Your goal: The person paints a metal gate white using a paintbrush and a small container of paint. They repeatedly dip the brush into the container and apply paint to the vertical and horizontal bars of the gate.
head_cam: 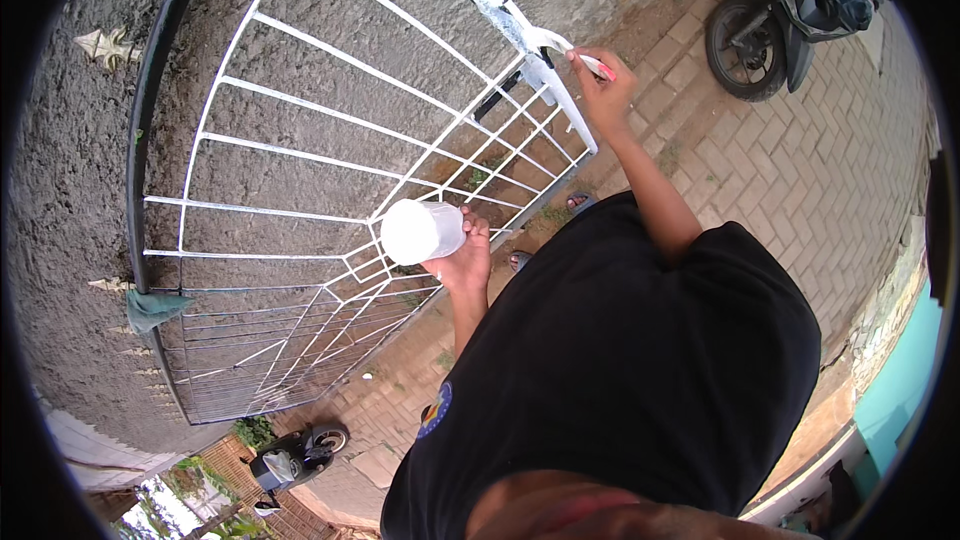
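Observation:
My right hand [606,94] grips a paintbrush [559,41] with a reddish handle end. Its white-coated head is against the end post [536,64] of a metal gate panel, whose surface shows patchy white paint with some dark spots. In my left hand [466,259] is a translucent plastic tub [439,229], tilted so its bright white round face shows; white paint appears to be inside. Thin bars of the gate panel [322,157] near me are white, while those further left are darker. A black latch bar [496,96] is beside the end post.
A black rail [139,127] with pale spear finials [109,47] runs along the panel's far side, a green cloth [154,309] hanging on it. Rough grey wall [67,187] stands behind. Scooters [750,52] are parked at upper right and lower left on paving blocks [817,142].

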### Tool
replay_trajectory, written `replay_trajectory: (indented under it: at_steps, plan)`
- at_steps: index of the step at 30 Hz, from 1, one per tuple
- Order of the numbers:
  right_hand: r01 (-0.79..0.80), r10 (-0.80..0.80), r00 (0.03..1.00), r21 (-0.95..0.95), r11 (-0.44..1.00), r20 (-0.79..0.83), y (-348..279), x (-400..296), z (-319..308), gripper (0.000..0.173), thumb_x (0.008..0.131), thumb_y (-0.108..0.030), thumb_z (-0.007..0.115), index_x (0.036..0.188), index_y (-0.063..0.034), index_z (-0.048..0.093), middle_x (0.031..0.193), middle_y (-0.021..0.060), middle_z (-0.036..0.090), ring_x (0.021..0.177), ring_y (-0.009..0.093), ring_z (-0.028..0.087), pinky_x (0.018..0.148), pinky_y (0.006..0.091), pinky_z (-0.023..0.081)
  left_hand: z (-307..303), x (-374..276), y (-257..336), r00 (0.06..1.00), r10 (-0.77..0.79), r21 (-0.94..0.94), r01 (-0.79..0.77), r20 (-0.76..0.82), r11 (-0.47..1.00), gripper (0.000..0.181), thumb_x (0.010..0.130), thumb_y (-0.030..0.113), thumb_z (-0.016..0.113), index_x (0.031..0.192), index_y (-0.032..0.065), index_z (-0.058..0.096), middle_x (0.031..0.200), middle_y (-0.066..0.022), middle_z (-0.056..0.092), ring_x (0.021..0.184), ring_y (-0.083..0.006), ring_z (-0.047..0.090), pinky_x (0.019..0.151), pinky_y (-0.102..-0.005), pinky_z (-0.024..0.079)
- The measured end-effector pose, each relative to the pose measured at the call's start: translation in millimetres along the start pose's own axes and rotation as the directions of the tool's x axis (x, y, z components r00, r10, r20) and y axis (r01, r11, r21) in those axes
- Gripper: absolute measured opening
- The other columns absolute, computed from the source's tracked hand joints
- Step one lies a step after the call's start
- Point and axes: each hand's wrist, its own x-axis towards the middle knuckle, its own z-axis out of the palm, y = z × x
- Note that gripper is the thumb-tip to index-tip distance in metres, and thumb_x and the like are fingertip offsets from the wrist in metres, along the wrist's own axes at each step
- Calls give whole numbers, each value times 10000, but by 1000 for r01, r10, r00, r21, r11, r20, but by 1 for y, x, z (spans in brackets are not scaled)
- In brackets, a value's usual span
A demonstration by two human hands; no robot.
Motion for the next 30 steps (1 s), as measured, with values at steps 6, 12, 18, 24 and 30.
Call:
replay_trajectory:
  at_steps: [6,12,18,24,30]
  plan:
    - [92,-87,992,-58,994,89,-14,-11,-2,115,872,-134,776,922,-39,736,887,107,727,793,236,689,689,336,514,-9,-1,3,1000,1,5,-1,-8,1000,604,898,555,539,1161,12,573,974,-221,541,772,-247,475,702,-345,404]
    - [20,-20,1000,-40,999,4,9,-16,3,102,869,-126,766,933,-51,739,882,108,720,792,264,687,689,352,505,-7,2,2,999,-7,2,7,-43,1000,584,899,533,538,1162,13,568,987,-214,534,778,-241,472,710,-341,400]
    - [84,-77,995,-109,990,63,6,-22,-6,90,876,-137,758,930,-68,738,871,113,704,807,286,679,700,358,508,-11,2,3,1000,-16,39,16,-8,999,571,896,515,533,1169,15,566,985,-215,534,777,-241,471,713,-342,399]
    - [-123,123,992,-22,992,-14,18,-21,-1,105,874,-148,759,934,-64,740,882,120,705,816,291,679,713,360,511,-2,4,2,999,-17,10,17,-27,1000,591,898,529,530,1188,16,566,984,-212,533,775,-243,469,710,-344,400]
    - [6,0,997,-74,997,80,17,-41,0,112,861,-156,775,927,-70,748,877,128,710,797,289,684,707,361,513,-5,2,3,999,-16,32,17,-33,999,584,907,526,523,1191,18,571,980,-214,532,771,-244,464,707,-343,402]
